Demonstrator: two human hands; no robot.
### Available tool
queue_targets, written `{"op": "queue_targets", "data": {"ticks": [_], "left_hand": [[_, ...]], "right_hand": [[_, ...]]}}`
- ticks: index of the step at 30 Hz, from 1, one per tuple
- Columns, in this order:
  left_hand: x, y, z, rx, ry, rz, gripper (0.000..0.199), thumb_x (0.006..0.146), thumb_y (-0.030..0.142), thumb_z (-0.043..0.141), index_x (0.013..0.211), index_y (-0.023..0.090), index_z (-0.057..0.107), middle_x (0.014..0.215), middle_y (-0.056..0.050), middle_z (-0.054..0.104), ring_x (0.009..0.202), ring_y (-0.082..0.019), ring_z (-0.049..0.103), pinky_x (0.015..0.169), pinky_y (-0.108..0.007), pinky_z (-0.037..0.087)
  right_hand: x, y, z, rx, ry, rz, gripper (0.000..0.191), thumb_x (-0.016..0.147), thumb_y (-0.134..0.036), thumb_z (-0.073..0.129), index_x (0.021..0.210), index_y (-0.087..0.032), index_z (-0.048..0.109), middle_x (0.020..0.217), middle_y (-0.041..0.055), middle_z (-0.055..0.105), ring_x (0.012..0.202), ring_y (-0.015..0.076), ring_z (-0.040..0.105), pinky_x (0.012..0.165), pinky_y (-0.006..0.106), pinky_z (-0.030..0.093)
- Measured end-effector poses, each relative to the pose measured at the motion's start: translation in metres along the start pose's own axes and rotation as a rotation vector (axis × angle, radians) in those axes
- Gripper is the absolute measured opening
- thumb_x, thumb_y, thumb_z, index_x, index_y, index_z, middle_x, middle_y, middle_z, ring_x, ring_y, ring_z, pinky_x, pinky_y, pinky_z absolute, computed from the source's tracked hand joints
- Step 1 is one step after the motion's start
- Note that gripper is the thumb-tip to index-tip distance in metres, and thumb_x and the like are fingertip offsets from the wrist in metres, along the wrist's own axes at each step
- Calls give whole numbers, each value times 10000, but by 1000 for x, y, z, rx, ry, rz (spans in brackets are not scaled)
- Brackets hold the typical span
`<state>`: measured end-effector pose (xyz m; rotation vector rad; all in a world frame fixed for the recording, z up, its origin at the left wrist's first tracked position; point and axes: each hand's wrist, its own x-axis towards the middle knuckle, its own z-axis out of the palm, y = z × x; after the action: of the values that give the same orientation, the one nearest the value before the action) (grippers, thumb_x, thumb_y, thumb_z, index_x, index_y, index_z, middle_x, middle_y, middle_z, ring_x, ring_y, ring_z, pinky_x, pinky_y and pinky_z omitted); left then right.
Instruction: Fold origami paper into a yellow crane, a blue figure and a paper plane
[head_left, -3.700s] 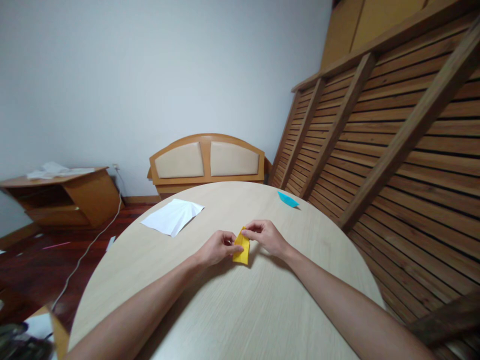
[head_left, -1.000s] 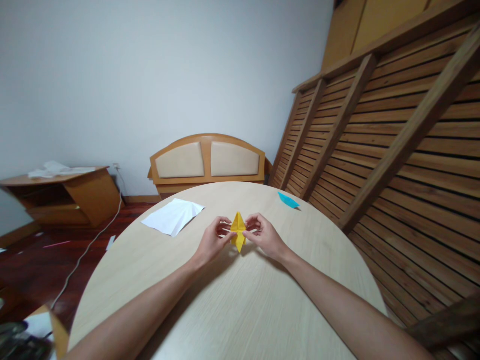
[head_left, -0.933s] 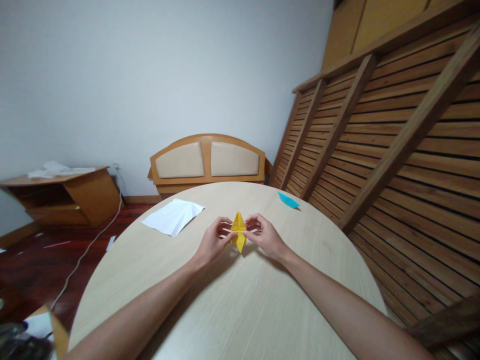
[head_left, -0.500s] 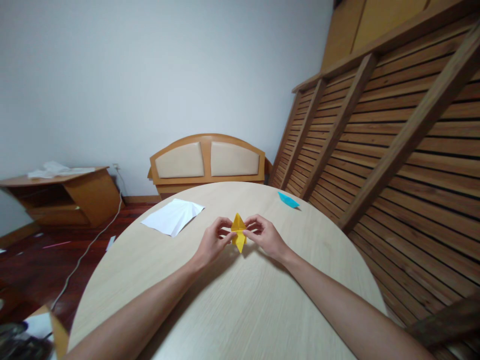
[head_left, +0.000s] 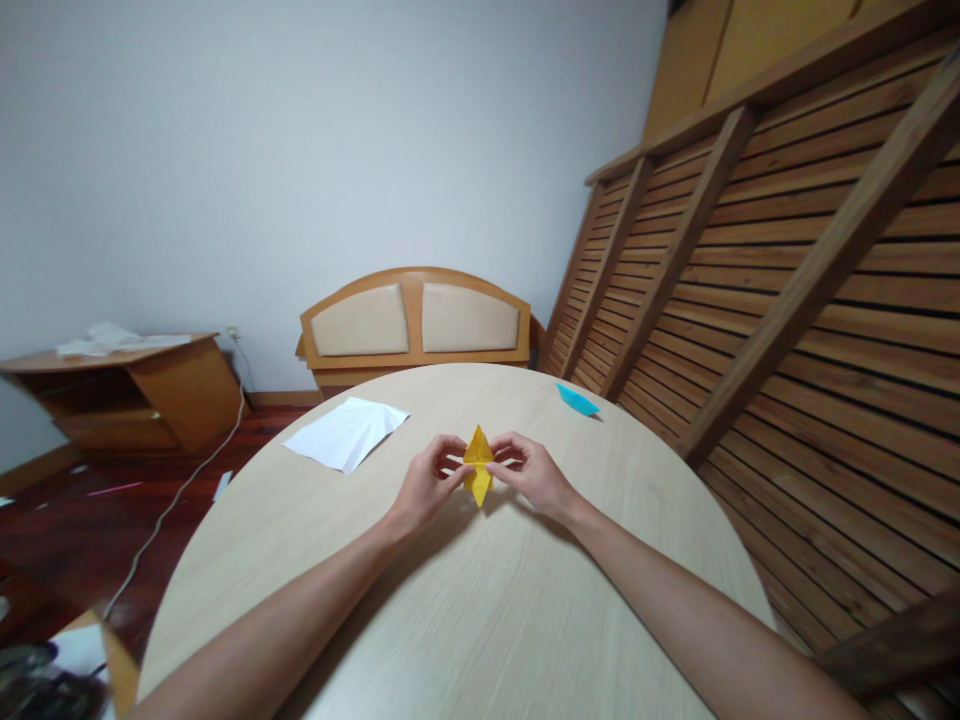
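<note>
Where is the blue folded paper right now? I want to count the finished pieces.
In the head view the blue folded paper lies on the round table near its far right edge, beyond the right hand, close to the slatted wooden panel.

Plain white wall (head_left: 300, 150) at rear; slatted wooden panel (head_left: 787, 280) leaning at right. Padded wooden headboard (head_left: 414, 325) and low wooden cabinet (head_left: 127, 390) stand on dark wood floor (head_left: 75, 530).

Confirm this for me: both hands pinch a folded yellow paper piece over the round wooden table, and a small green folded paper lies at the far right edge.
Not quite. The small folded paper at the far right edge is blue, not green, as the head view shows. The rest holds: the left hand and the right hand pinch the folded yellow paper piece over the round wooden table.
</note>
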<state>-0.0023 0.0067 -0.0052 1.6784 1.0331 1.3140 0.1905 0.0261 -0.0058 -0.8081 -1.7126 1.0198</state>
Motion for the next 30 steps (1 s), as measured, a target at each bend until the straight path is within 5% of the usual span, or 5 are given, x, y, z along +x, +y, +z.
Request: {"op": "queue_targets", "data": {"ticks": [9, 18, 30], "left_hand": [[-2, 3, -1, 36, -39, 7, 380, 777, 410, 713, 1071, 185, 629, 1055, -72, 688, 820, -161, 684, 704, -283, 570], [0, -1, -3, 64, -35, 17, 310, 794, 413, 695, 995, 177, 692, 1032, -70, 695, 899, -188, 677, 787, -319, 567], [1, -1, -3, 102, -61, -13, 332, 795, 464, 675, 969, 186, 729, 1023, -74, 703, 950, -212, 654, 812, -328, 564]], "right_hand": [[1, -3, 0, -25, -1, -32, 273, 775, -298, 707, 1014, -166, 696, 965, 73, 721, 860, 192, 667, 769, 335, 533], [-1, -5, 0, -3, -67, -3, 286, 786, -315, 713, 1033, -173, 710, 1002, 77, 729, 908, 209, 673, 804, 353, 527], [-1, -4, 0, -48, 6, -31, 276, 776, -359, 723, 969, -162, 733, 977, 85, 725, 893, 214, 676, 815, 368, 552]]}}
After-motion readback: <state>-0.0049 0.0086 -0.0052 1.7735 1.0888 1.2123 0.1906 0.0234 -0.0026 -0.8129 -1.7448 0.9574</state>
